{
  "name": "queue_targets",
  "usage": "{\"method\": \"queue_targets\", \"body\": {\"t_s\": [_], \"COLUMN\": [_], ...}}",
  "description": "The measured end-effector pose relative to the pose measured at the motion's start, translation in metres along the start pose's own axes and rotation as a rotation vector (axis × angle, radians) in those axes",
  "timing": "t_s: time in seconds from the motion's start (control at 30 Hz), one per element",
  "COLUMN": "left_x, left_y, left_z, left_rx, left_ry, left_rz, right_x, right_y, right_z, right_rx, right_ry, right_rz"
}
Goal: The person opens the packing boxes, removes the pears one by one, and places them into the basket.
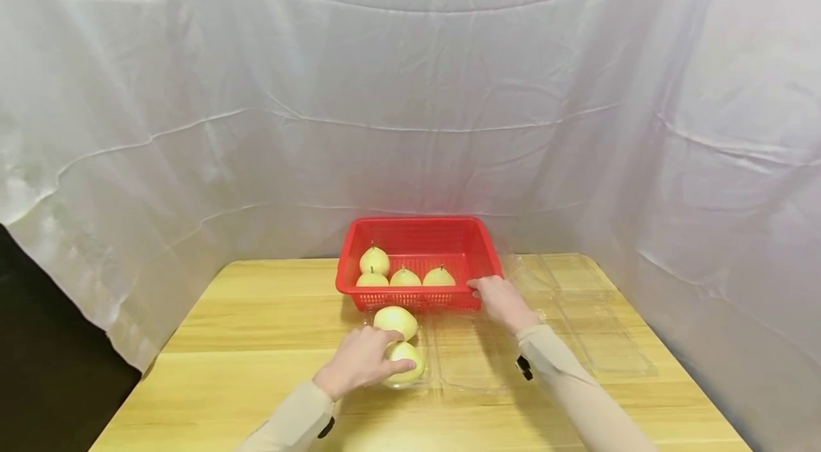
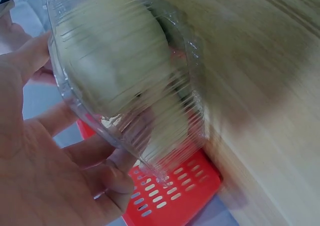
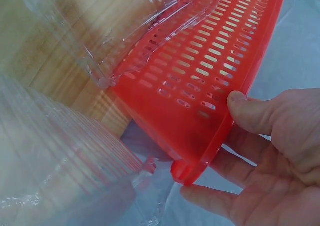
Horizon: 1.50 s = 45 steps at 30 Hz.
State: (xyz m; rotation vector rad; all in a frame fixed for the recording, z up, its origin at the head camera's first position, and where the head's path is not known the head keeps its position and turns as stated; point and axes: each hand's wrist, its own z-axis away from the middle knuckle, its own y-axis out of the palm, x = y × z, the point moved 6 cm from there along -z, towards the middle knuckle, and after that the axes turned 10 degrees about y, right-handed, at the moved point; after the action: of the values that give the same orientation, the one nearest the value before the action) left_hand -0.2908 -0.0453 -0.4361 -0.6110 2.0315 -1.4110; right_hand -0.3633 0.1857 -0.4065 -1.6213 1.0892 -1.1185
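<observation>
My left hand [image 1: 361,361] curves over the nearer pear [image 1: 408,359], its thumb and index finger on either side. That pear lies in a clear plastic clamshell box [image 2: 192,60], beside another pear [image 1: 393,320]. In the left wrist view the fingers reach over the box's rim, and ribbed plastic blurs both pears. With thumb and fingers, my right hand [image 3: 280,151] grips the rim of a red perforated basket [image 3: 175,100] near its front right corner. Several pale yellow pears [image 1: 439,277] sit inside the basket, mostly toward its left and front.
The clamshell's open lid [image 1: 468,359] lies flat to the right of its pears. More clear plastic boxes [image 1: 606,338] stand along the right side of the wooden table [image 1: 256,338]. Pale curtains [image 1: 410,95] hang behind and on both sides.
</observation>
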Motion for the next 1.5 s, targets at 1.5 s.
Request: {"method": "queue_targets", "body": {"t_s": [1.5], "left_x": [-0.004], "left_y": [0.015], "left_z": [-0.004], "left_rx": [0.063], "left_ry": [-0.151], "left_rz": [0.074], "right_x": [0.005], "right_y": [-0.006], "right_z": [0.007], "right_rx": [-0.031], "right_ry": [-0.012], "right_rz": [-0.005]}}
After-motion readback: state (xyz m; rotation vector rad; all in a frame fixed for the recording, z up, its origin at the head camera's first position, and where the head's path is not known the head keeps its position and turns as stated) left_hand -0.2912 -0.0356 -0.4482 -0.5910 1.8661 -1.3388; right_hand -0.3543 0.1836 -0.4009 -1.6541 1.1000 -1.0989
